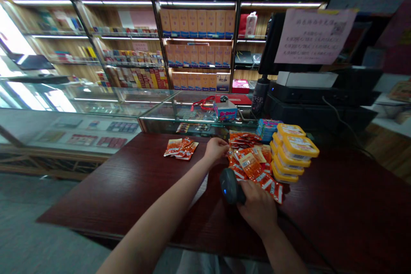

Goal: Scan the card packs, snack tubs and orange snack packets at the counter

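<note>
My right hand [258, 206] is wrapped round the handle of a dark barcode scanner [228, 186], whose blue light is lit and whose cord trails off to the lower right. My left hand [216, 150] reaches to the left edge of a heap of orange snack packets [250, 165], its fingers closed on the edge of one packet. Part of that grip is hidden by the fingers. A smaller pile of the same packets [181, 148] lies apart on the dark wooden counter [154, 180], to the left of my left hand.
Yellow-lidded tubs [290, 154] stand stacked right of the packets. Behind are colourful small boxes [268, 128], an open blue candy box [225, 110], and a glass display case [160, 113]. A monitor with a paper notice [314, 36] rises at the back right. Stocked shelves [197, 21] line the wall.
</note>
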Available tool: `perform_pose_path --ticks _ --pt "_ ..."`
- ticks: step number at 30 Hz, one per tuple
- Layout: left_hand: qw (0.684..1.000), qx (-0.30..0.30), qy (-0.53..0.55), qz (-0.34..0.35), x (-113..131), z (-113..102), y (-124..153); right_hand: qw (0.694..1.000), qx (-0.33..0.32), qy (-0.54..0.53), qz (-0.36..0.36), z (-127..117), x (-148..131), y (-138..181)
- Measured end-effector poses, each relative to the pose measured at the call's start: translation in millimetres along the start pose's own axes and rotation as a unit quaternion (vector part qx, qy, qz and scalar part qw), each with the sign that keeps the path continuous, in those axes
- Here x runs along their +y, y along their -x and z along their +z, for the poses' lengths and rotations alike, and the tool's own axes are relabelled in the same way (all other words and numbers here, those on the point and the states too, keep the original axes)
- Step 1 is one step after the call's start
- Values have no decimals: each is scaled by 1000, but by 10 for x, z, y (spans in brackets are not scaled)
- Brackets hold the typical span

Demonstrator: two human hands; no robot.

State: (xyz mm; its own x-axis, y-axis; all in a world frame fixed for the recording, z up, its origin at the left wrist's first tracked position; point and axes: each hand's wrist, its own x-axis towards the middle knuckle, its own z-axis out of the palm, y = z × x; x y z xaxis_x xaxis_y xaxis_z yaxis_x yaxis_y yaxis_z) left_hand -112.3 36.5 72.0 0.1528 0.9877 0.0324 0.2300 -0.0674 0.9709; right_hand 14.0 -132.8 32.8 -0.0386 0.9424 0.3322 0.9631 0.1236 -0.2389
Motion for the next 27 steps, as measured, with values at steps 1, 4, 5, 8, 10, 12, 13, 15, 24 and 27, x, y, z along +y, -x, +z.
perform_pose_path --ticks 1,4,5,8,10,12,13,15,24,27 --pt "1000 5 7 -1 -23 -49 26 1000 4 3 -5 12 12 9" --pt "999 29 22 -5 -114 -224 104 1000 10 10 -13 47 46 34" --pt "999 42 14 -4 -148 -296 127 1000 10 13 -14 55 54 40" --pt "990 111 -84 28 -246 -555 193 1000 14 16 -19 58 64 48" --pt "964 175 -193 60 -298 -751 239 1000 13 14 -24 49 64 46" --pt "919 245 -301 66 -344 -946 287 1000 6 11 -25 40 64 44" --pt "893 282 -347 50 -367 -1036 308 1000 1 10 -23 38 64 43" --pt "844 345 -410 -23 -416 -1198 338 1000 -1 12 -19 38 64 44" --pt "845 343 -359 -200 -578 -1707 269 1000 -5 20 -14 41 49 39" --pt "882 384 -224 -159 -589 -1807 223 1000 -6 19 0 50 45 33"
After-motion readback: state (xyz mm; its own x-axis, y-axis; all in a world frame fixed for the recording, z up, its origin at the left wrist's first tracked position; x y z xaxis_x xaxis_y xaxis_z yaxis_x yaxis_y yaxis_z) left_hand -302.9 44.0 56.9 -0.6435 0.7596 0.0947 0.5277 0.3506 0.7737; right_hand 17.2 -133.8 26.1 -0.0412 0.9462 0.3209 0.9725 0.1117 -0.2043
